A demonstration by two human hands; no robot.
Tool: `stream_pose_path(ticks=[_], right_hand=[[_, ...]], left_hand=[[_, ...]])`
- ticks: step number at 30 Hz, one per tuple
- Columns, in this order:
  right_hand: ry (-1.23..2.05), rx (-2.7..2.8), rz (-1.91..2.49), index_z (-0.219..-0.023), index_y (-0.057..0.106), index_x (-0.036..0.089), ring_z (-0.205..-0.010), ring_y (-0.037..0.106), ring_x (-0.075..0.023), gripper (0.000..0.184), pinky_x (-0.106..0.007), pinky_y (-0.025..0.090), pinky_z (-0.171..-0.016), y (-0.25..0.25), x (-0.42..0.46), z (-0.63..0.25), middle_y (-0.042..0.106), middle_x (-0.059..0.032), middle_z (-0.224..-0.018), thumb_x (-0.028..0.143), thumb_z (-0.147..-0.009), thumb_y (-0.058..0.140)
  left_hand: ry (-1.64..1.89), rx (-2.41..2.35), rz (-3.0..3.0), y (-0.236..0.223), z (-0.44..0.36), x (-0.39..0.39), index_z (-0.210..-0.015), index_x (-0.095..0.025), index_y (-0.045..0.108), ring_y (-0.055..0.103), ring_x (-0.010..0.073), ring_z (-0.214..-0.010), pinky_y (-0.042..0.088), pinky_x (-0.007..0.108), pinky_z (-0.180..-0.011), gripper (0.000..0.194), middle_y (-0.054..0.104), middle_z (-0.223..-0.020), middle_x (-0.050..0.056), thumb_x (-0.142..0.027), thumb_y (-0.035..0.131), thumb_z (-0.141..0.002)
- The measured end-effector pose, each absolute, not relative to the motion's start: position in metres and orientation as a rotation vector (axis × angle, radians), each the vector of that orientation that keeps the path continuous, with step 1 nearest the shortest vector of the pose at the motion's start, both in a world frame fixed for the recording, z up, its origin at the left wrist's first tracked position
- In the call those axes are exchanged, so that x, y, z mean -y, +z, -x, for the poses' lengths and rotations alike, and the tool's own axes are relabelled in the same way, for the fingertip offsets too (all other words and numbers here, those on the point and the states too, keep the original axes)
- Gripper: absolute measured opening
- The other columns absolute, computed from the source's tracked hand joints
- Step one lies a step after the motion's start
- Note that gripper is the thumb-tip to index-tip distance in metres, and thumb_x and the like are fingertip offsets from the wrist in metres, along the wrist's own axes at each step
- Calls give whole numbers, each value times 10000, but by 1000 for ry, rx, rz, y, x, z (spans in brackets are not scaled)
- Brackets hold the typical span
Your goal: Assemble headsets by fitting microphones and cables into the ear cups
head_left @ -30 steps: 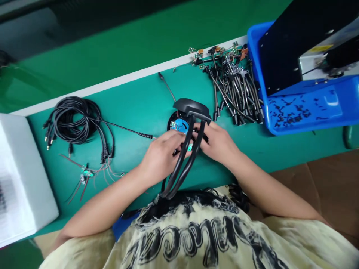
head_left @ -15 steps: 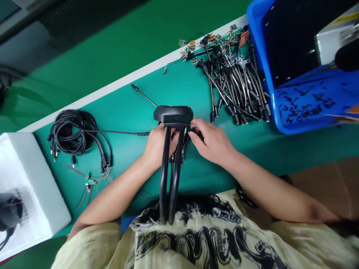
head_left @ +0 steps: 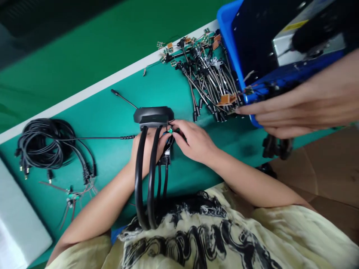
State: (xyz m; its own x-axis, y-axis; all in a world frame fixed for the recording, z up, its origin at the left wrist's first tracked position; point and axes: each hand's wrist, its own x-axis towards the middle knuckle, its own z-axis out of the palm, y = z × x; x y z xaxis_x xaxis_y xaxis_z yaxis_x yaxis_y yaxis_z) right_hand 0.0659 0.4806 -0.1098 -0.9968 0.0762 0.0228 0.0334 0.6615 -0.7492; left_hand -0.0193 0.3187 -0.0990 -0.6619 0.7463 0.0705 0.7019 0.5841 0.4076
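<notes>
A black headset point(head_left: 154, 115) with two curved headband bars stands in front of me. A thin microphone boom point(head_left: 123, 98) reaches out at its upper left. My left hand point(head_left: 143, 144) is closed around the headset's lower part, its fingers partly hidden behind the bars. Between its thumb and my right hand point(head_left: 190, 140) sits a small green circuit board point(head_left: 170, 130). The right thumb and index finger pinch at that board, with fine wires beside it. A black cable point(head_left: 106, 138) runs from near my left hand to the coil at left.
Coiled cables point(head_left: 46, 144) and loose wired parts point(head_left: 71, 196) lie left, near a white foam box point(head_left: 19, 220). Many microphone booms point(head_left: 207, 82) are heaped at right beside a blue bin point(head_left: 228, 41). Another person's hand point(head_left: 297, 102) reaches in there, by an orange board point(head_left: 226, 99).
The view has shifted right, so the table's things appear farther left. Another person's hand has come in from the right, by the boom heap. My hands stay together at the headset.
</notes>
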Motion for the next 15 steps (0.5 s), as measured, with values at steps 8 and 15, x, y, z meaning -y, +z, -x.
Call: stream_pose_path(ticks=[8, 15], right_hand=[[1070, 2897, -23, -1450, 307, 98, -1200, 508, -329, 545, -542, 457, -1006, -106, -465, -82, 519, -197, -1325, 308, -958, 412], [936, 2698, -188, -1397, 436, 200, -1116, 584, -261, 530, -455, 536, -929, -53, -478, -121, 589, -114, -1277, 187, -880, 553]], left_hand=[[687, -2642, -1142, -100, 14, -318, -1162, -226, 645, 664, 223, -1016, 503, 353, -930, 276, 704, -1132, 60, -329, 538, -929], [627, -2679, -1195, -103, 15, -315, -1149, -216, 650, 685, 227, -921, 527, 359, -854, 263, 724, -1054, 66, -309, 546, -926]])
